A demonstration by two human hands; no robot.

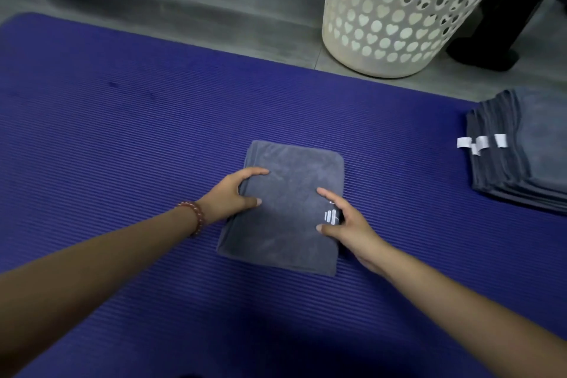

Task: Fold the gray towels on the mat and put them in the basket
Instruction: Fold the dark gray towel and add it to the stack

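left hand (227, 196) + right hand (349, 227) grip folded towel (288, 190) | white mark (330, 217) unreadable

- Heart-perforated basket (399, 15), upper right: rim cut off by the top edge, inside unseen.
- Stack of gray towels (527, 156), far right: cut off by the frame's edge.
- Right hand (346, 224): outer fingers hidden at the folded towel (288, 209).
- Dark objects (506, 24), upper right: too dim to identify.
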